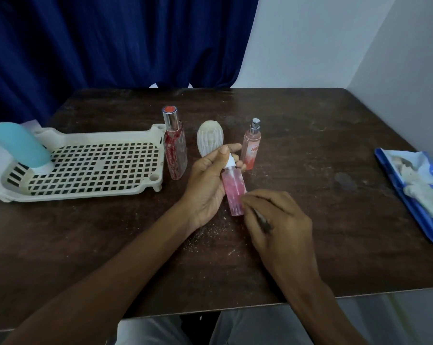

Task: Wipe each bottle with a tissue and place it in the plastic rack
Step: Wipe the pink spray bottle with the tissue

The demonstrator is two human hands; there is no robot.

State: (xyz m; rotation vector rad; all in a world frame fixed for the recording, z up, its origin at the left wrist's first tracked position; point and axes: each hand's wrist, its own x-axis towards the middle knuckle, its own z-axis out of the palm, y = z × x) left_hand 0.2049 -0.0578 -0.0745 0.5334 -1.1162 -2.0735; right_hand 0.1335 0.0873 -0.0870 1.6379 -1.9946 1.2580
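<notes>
My left hand [210, 180] grips a small pink spray bottle [233, 189] by its white top, holding it above the table. My right hand [277, 220] is closed against the bottle's lower side; only a thin dark-looking sliver shows between its fingers, and I cannot tell whether it is tissue. A cream plastic rack [145, 135] lies at the left with a teal bottle [18, 148] standing in its far left corner. A tall red-patterned bottle [174, 150], a white ribbed bottle [209, 138] and a pink spray bottle with a silver nozzle [252, 145] stand on the table beyond my hands.
A blue tissue pack [417, 190] with white tissues lies at the table's right edge. The dark wooden table [335, 135] has crumbs near my left wrist. A blue curtain hangs behind, and a white wall stands to the right.
</notes>
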